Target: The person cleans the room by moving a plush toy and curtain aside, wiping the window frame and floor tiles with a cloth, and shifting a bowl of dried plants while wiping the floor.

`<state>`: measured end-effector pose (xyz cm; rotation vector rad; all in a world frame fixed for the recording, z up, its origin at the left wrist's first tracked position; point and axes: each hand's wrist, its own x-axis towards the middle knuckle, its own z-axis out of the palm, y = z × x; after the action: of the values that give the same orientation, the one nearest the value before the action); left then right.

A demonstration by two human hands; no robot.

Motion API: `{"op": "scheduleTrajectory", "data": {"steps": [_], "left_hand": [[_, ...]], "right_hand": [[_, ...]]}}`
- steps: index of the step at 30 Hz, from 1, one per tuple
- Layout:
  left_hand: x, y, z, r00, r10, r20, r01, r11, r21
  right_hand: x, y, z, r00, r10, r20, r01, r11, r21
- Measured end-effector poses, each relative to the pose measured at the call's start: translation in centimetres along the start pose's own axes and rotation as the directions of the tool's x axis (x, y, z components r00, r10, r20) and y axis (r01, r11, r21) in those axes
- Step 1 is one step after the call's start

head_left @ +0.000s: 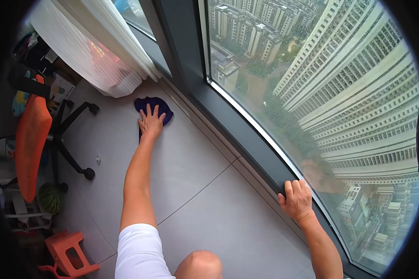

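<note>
With fingers spread, my left hand (151, 122) presses flat on a dark purple cloth (165, 108) that lies bunched on the grey tiled floor (205, 223). Part of the cloth is hidden under the palm. My right hand (297, 200) is closed over the edge of the dark grey window frame (246, 135), its fingers curled onto the sill beside the glass. My arm in a white sleeve (142, 253) reaches forward over the floor, and a bare knee (199, 265) shows at the bottom.
A white curtain (93, 51) hangs to the floor beyond the cloth. On the left stand an orange swivel chair (32, 144) with black legs, a watermelon (50, 198) and an orange-red plastic stool (70, 253). A small object (98, 159) lies on the floor. High-rise buildings (354, 88) show through the window.
</note>
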<state>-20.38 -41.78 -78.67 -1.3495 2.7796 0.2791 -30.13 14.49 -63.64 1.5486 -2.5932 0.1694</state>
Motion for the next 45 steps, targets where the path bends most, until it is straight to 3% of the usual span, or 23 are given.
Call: {"op": "scheduleTrajectory", "data": {"steps": [9, 10, 11, 12, 14, 20, 23, 27, 28, 29, 30, 31, 32, 34, 37, 40, 45], "left_hand": [[9.7, -0.7, 1.7, 0.996, 0.079, 0.042, -0.079, 0.997, 0.004], [11.5, -1.1, 2.7, 0.994, 0.101, 0.043, -0.105, 0.988, 0.116], [15.6, -4.3, 7.0, 0.960, 0.267, -0.089, -0.240, 0.942, 0.233], [15.8, -3.6, 5.8, 0.915, 0.394, 0.087, -0.377, 0.760, 0.530], [16.5, -3.2, 6.8, 0.969, 0.224, -0.107, -0.209, 0.968, 0.140], [16.2, -1.0, 8.2, 0.954, 0.292, -0.068, -0.276, 0.943, 0.185], [9.9, 3.9, 5.5, 0.965, 0.261, -0.028, -0.253, 0.953, 0.169], [4.1, 6.5, 6.2, 0.900, 0.437, -0.005, -0.394, 0.816, 0.423], [2.3, 7.4, 6.4, 0.927, 0.372, -0.036, -0.348, 0.894, 0.284], [1.5, 7.8, 7.3, 0.904, 0.427, -0.024, -0.386, 0.839, 0.385], [-1.6, 9.4, 5.9, 0.945, 0.321, -0.065, -0.305, 0.935, 0.180], [-2.7, 9.7, 7.3, 0.931, 0.354, -0.091, -0.340, 0.930, 0.139], [-6.1, 11.7, 4.4, 0.953, 0.300, -0.052, -0.299, 0.954, 0.025], [-10.2, 13.4, 4.2, 0.942, 0.331, -0.057, -0.331, 0.944, 0.011], [-17.2, 16.3, 3.4, 0.925, 0.374, 0.062, -0.371, 0.927, -0.044], [-25.0, 17.9, 2.9, 0.841, 0.522, 0.139, -0.512, 0.852, -0.103], [-31.7, 18.2, 0.8, 0.621, 0.707, 0.339, -0.708, 0.691, -0.146]], "right_hand": [[0.1, 0.2, 0.3, 0.999, -0.045, -0.008, 0.045, 0.999, -0.007], [0.4, 0.3, 0.3, 0.999, -0.043, -0.004, 0.043, 0.999, -0.009], [0.0, 0.4, 0.2, 0.999, -0.030, 0.013, 0.030, 1.000, -0.008], [-0.2, 0.4, 0.2, 1.000, -0.021, 0.008, 0.021, 1.000, -0.015], [-0.3, 0.5, 0.2, 1.000, -0.012, 0.007, 0.012, 0.999, -0.040], [-0.6, 0.6, 0.4, 1.000, 0.007, 0.017, -0.007, 1.000, -0.008], [-0.8, 0.4, 0.3, 0.999, 0.027, 0.025, -0.027, 1.000, 0.001], [-0.4, 0.2, -0.1, 1.000, 0.017, -0.025, -0.017, 1.000, 0.025], [-0.3, 0.1, -0.1, 1.000, 0.029, -0.010, -0.029, 0.999, 0.023], [-0.4, -0.1, -0.2, 0.999, 0.040, 0.002, -0.040, 0.999, 0.019], [-0.2, -0.2, -0.3, 0.999, 0.039, -0.001, -0.039, 0.999, 0.030], [-0.1, -0.2, -0.4, 0.999, 0.041, 0.001, -0.041, 0.999, 0.031], [-0.1, -0.2, -0.3, 0.999, 0.040, -0.007, -0.040, 0.998, 0.044], [-0.4, -0.4, -0.5, 0.999, 0.040, -0.013, -0.039, 0.998, 0.058], [-0.4, -0.3, -0.5, 0.999, 0.037, -0.034, -0.035, 0.998, 0.059], [-0.4, -0.6, -0.6, 0.998, 0.032, -0.045, -0.030, 0.998, 0.057], [-0.6, -0.6, -0.7, 0.999, 0.045, -0.019, -0.045, 0.998, 0.041]]}}
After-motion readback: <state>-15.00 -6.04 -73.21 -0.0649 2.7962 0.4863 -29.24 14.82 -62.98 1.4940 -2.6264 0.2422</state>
